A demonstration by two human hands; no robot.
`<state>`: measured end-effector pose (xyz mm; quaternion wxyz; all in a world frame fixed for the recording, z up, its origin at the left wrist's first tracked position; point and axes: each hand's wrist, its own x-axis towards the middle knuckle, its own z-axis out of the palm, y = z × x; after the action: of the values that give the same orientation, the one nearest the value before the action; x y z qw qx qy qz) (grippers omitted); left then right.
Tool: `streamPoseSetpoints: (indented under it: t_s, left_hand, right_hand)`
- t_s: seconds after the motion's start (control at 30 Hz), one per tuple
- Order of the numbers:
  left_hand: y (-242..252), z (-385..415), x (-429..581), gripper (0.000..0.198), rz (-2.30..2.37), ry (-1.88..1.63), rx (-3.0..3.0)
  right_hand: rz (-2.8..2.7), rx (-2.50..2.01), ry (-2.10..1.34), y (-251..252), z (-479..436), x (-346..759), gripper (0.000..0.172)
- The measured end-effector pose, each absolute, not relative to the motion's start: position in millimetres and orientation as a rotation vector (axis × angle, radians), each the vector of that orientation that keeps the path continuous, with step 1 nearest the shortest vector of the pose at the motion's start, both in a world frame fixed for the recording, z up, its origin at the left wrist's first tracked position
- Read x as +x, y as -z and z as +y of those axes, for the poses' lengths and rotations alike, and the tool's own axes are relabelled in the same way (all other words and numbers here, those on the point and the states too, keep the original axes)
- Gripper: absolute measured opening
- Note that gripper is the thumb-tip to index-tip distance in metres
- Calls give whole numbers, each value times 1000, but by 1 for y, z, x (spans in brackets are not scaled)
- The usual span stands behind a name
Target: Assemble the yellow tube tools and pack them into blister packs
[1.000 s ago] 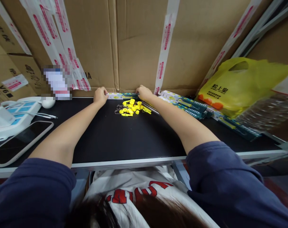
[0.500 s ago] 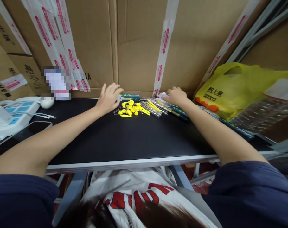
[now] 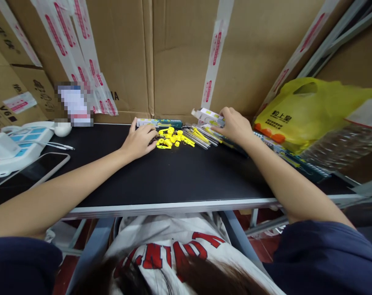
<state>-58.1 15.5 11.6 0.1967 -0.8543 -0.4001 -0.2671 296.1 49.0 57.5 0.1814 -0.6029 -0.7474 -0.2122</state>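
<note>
My left hand lies palm down at the left edge of a pile of small yellow plastic parts, its fingers apart. Thin wire pieces by the pile are mostly covered by that hand. Behind its fingertips lies a long, narrow printed box in white and dark green. My right hand grips a slim white and yellow printed box, whose left end is tilted up off the table. Just left of and below that box are several metal rods with yellow pieces among them.
More printed boxes lie at the right, beside a yellow plastic bag and a clear plastic container. A phone and a white power strip are at the left. Tall cardboard stands along the back edge.
My left hand has come down beside the yellow parts, uncovering the box behind it. My right hand has lifted one end of a slim box off the table.
</note>
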Motion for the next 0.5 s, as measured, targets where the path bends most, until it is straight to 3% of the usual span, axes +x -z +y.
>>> streamPoseSetpoints:
  t_s: [0.1, 0.2, 0.5]
  left_hand:
    - [-7, 19, -60, 20, -1184, 713, -2397]
    - [-4, 21, -60, 21, -1153, 637, -2460]
    - [-3, 24, -58, 17, -1066, 586, -2542]
  right_hand:
    - [-2305, -1584, 552, -59, 21, 265, 49]
    - [-2442, -1632, 572, -55, 6, 249, 57]
    - [-2007, -2019, 768, -55, 56, 316, 55]
